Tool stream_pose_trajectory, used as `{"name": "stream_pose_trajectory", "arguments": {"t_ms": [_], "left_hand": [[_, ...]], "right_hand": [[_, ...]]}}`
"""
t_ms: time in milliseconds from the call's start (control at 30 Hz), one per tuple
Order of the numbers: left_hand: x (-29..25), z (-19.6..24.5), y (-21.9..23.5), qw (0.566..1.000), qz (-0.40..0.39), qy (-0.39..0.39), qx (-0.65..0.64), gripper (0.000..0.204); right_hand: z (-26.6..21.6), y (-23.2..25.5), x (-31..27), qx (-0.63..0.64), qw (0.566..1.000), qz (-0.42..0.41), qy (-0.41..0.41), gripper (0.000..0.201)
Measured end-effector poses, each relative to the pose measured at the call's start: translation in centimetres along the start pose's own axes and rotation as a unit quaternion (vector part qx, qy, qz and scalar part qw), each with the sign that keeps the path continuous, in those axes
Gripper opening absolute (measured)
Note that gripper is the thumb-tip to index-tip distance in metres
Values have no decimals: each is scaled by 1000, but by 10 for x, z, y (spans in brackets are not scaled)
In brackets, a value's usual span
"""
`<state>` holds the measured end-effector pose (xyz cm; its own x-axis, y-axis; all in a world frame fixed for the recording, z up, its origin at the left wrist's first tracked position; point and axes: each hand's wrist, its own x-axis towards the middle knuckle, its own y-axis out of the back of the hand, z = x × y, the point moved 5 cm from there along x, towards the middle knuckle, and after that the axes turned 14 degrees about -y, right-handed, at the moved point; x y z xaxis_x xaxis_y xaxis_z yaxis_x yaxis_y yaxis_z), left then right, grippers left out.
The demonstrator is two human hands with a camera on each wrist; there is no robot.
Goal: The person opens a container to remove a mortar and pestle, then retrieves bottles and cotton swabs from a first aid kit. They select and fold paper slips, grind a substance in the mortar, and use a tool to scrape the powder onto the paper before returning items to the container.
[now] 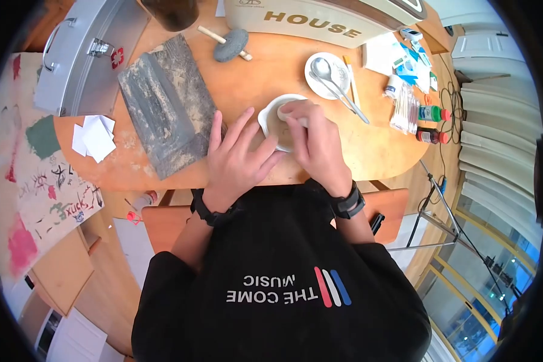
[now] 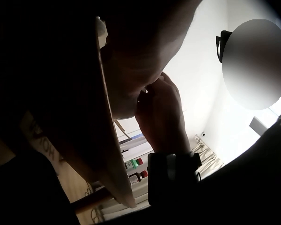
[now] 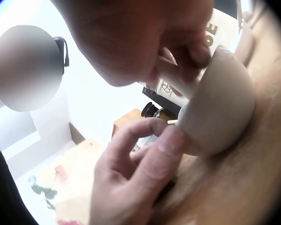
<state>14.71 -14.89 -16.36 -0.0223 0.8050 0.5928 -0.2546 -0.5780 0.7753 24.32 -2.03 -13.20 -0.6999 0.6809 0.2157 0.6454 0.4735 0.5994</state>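
A white bowl (image 1: 263, 120) with a small lip and brownish contents stands near the table's front edge. My left hand (image 1: 238, 157) has its thumb and index finger at the near-left rim, pinching it in the right wrist view, the other fingers spread. From above, my right hand (image 1: 318, 140) grips a pale thing (image 1: 282, 112) inside the bowl; it looks rod-like in the right wrist view, its lower end hidden by the bowl (image 3: 225, 103). The left wrist view is dark, showing my left hand (image 2: 145, 51) close up and my right hand (image 2: 164, 112) beyond.
A grey textured slab (image 1: 169, 102) lies left, below a stone disc on a wooden rod (image 1: 231, 46). Behind the bowl are a saucer with a spoon (image 1: 323, 69) and a brush (image 1: 351, 78). Swabs (image 1: 403, 114) and bottles stand right; a metal case (image 1: 93, 60) and paper (image 1: 95, 137) left.
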Motion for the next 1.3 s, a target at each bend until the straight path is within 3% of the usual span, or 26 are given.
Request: {"name": "stream_pose_trajectory", "arguments": {"t_ms": [100,200,433,733,833,1133,1300], "left_hand": [[3,-1,2,1000,2,-2,-2,32],[-1,0,2,1000,0,-6,-3,31],[3,-2,1,1000,16,-19,5,32],[0,0,4,1000,22,-17,-6,32],[-1,2,4,1000,19,-12,-6,34],[-1,1,4,1000,10,-12,-12,36],[0,1,3,1000,12,-10,-8,35]], "right_hand": [[-8,1,-1,88,995,24,-52,12],[-10,3,-6,58,994,-42,-82,13],[-13,10,-28,7,999,-53,5,12],[-2,25,-25,-11,996,22,-81,10],[-6,20,-23,-26,999,21,-36,9],[-4,6,-22,30,997,54,-36,7],[-9,10,-26,46,998,20,-49,8]]}}
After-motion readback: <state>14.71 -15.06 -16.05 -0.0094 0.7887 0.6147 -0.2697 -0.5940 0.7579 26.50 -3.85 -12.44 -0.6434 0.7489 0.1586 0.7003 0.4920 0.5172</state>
